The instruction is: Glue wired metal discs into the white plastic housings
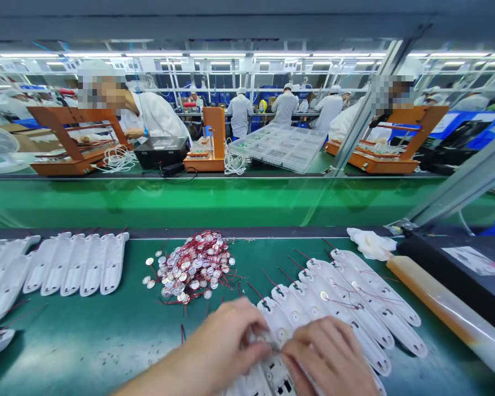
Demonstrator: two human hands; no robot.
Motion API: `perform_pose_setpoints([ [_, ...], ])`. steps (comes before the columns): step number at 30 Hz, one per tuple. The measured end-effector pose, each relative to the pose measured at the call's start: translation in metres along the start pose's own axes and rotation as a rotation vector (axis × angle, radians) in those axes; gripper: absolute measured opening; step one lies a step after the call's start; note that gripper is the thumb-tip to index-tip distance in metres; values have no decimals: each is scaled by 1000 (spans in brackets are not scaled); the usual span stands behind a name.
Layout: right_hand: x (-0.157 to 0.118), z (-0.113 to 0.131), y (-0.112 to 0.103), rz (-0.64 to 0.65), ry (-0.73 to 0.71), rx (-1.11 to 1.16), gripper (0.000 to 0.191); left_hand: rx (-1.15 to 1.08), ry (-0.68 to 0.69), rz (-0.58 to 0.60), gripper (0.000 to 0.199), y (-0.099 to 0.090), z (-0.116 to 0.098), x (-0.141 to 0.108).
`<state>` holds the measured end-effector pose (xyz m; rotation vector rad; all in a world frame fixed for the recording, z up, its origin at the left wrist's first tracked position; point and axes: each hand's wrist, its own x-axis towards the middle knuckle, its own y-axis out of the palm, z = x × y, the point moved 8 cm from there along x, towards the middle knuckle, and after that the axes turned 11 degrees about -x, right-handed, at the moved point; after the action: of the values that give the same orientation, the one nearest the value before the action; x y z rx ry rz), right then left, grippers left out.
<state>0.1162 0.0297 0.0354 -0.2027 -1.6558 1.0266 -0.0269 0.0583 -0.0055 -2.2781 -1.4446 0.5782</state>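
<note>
Low in the middle of the head view, my left hand (231, 335) pinches the top end of a white plastic housing (278, 377) between thumb and fingers. My right hand (330, 352), fingers curled and slightly blurred, grips the same housing from the right. What lies under the fingertips is hidden. Just beyond my hands, several like white housings (346, 302) lie side by side in a slanting row, red wires sticking out of their far ends. A round metal disc (324, 296) with thin wires rests on one of them. Left of that row sits a heap of wired discs (196, 264).
More white housings (82, 267) lie at the left. A crumpled white cloth (371, 243), a film-wrapped roll (445, 308) and a black box (457, 275) stand at the right. Across the green divider (231, 203), co-workers sit behind orange fixtures (214, 137).
</note>
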Motion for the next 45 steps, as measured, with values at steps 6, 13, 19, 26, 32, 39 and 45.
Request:
perform_pose_setpoints([
  [6,6,-33,-6,49,123,-79,24,527,-17,-294,17,-72,31,35],
  [13,0,-38,-3,131,108,-106,14,573,35,-280,7,-71,43,68],
  [19,-13,-27,15,203,176,-152,16,538,65,-343,11,-79,28,63],
  [26,-12,-30,18,179,259,-83,17,432,153,-475,15,-97,7,43],
  [32,-12,-28,18,168,240,-75,15,371,250,-524,25,-99,-6,26],
  [39,-7,-17,22,247,110,-110,25,63,186,-454,20,-96,-7,15],
  [45,16,3,-10,54,-11,-16,19,-338,-9,-237,15,-49,-9,9],
])
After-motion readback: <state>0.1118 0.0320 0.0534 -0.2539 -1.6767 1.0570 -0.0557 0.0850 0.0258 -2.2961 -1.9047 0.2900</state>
